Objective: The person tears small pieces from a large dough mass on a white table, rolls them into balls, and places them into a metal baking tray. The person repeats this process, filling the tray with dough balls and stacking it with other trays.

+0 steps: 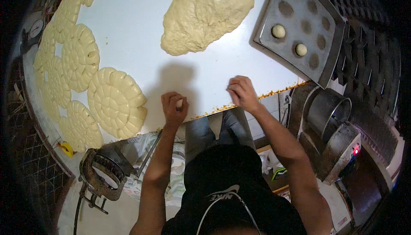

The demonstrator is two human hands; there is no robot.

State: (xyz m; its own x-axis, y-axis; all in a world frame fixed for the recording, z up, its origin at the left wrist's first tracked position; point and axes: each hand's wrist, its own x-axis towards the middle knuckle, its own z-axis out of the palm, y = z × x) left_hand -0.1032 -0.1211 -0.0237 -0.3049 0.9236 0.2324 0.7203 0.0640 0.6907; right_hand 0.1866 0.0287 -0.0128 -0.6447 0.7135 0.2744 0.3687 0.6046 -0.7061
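Note:
My left hand [173, 108] is curled near the front edge of a white table [135, 42], its fingers closed around a small piece of pale dough [179, 103]. Apart from it, my right hand [242, 93] rests low over the table with bent fingers; whether anything is under them is hidden. Beyond both hands lies a large lump of dough [207, 16]. At the right, a dark metal baking tray [293, 13] carries two round dough balls, one [278, 31] slightly farther away than the other [301, 50]. Round darker marks dot the tray.
Several flat dough discs scored into segments [117, 103] cover the table's left side, some overlapping. A dial scale [36, 28] stands far left. Below left is a metal machine [104, 174]; at right, a machine with a metal drum [330, 109] and stacked dark metal racks [369, 55].

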